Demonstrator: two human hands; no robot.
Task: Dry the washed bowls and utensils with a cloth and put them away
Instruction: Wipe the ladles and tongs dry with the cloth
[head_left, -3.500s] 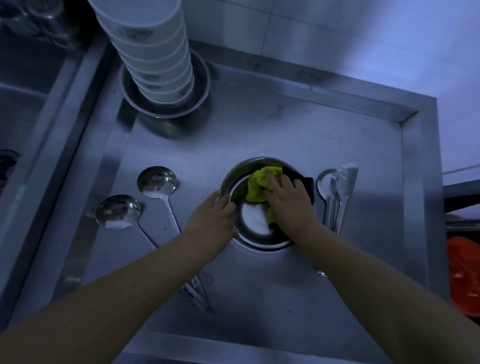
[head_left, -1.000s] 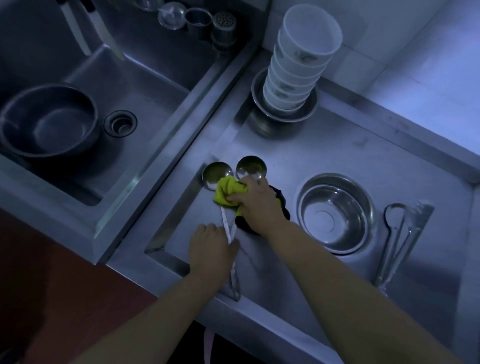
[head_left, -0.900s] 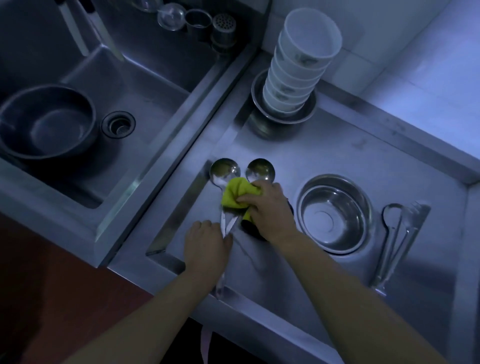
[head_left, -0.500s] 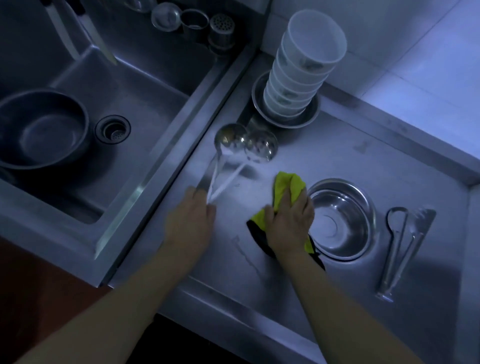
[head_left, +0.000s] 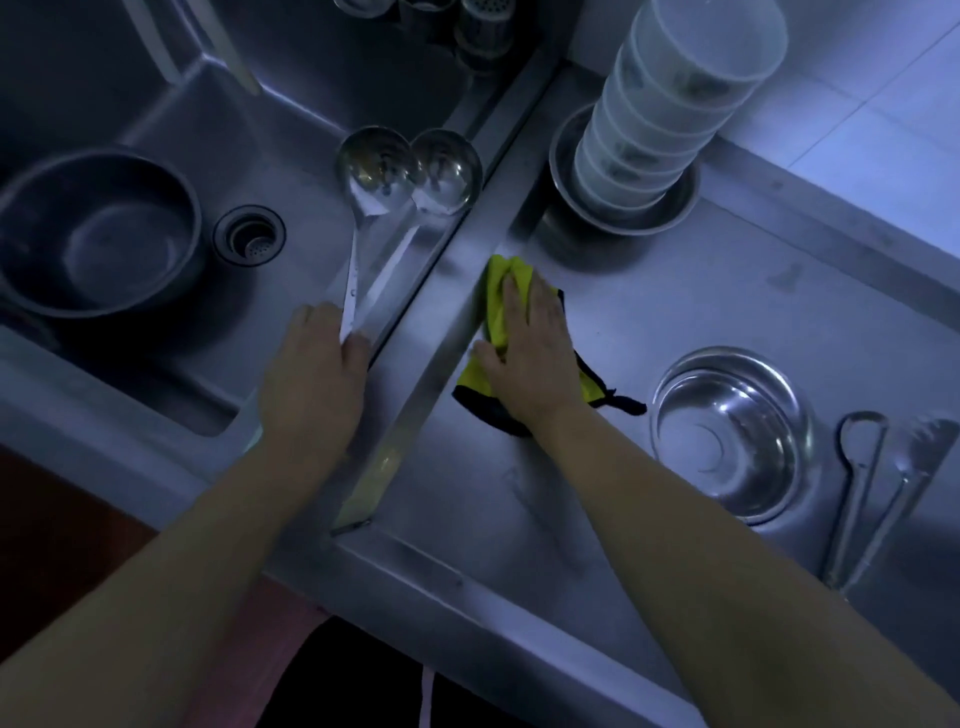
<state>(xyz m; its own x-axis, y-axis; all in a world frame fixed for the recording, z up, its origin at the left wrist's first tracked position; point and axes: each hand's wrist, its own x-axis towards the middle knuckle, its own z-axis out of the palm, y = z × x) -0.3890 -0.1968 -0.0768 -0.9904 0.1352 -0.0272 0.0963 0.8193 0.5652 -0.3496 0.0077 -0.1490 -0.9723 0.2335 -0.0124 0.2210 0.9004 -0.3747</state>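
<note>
My left hand grips the handles of two steel ladles, whose bowls hang over the sink basin. My right hand lies flat with straight fingers on a yellow cloth with a black edge, pressing it onto the steel drainboard close to the ridge between sink and board. A steel bowl stands upright on the board to the right of that hand. Tongs and a spoon lie at the far right.
A tall stack of white bowls stands in a steel dish at the back of the drainboard. A large dark pot sits in the sink beside the drain. Small containers line the sink's back edge.
My left hand has lifted the two ladles off the drainboard and carried them left over the sink. My right hand has moved the cloth off the ladles and now presses it flat on the board.
</note>
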